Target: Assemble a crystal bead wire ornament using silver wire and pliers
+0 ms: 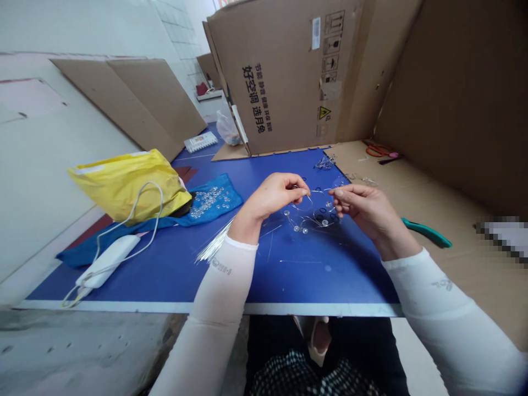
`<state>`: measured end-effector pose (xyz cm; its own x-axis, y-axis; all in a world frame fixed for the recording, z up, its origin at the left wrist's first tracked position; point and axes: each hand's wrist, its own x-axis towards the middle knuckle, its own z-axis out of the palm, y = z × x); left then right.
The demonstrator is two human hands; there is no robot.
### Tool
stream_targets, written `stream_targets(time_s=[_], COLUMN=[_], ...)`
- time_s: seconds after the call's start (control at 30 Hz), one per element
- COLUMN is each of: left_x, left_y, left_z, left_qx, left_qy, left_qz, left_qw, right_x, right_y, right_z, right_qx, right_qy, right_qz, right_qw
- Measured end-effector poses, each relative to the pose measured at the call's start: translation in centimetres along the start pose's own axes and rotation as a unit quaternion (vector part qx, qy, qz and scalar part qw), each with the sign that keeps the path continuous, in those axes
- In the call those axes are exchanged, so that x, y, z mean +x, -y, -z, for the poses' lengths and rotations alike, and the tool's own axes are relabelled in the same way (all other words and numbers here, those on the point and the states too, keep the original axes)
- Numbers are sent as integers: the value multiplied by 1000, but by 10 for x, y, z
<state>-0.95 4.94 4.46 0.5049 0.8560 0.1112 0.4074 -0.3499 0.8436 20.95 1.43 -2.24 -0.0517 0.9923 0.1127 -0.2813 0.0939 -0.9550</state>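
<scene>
Thin silvery wire (317,190) runs between my two hands above the blue table. My left hand (277,193) pinches it with thumb and forefinger. From the right, my right hand (363,204) grips the other end between thumb and forefinger. Curved wire loops hang under both hands, with several clear round beads (304,231) on them. Small black rings (322,211) lie on the table just behind the wire. Beside my left forearm is a bundle of straight silvery wires (214,242). Which bead each wire passes through is too fine to tell.
Clear beads (209,201) lie on a blue cloth (231,192) near a yellow bag (132,184). A white power strip (109,261) with its cord sits at left. Green-handled pliers (427,232) and orange scissors (379,151) lie on cardboard at right. A large carton (289,82) stands behind.
</scene>
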Motion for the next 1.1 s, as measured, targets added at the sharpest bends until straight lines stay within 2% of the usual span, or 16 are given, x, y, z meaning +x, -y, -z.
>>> stream_targets(time_s=[0.37,0.7,0.97,1.1], left_x=[-1,-7,-9,-9], left_y=[-3,-9,-14,-15], left_z=[2,4,2,1], left_qx=[14,12,50,64], left_qy=[-10,12,37,37], left_qz=[-6,-20,-41,-49], left_qw=[1000,1000,997,996], right_x=[-5,-10,-16,-16], right_y=[3,8,9,8], right_z=[-5,-11,-17,-18], right_qx=[-15,-42,-147,-174], right_qy=[13,10,-73,-90], right_qz=[50,91,149,162], right_qw=[999,995,975,967])
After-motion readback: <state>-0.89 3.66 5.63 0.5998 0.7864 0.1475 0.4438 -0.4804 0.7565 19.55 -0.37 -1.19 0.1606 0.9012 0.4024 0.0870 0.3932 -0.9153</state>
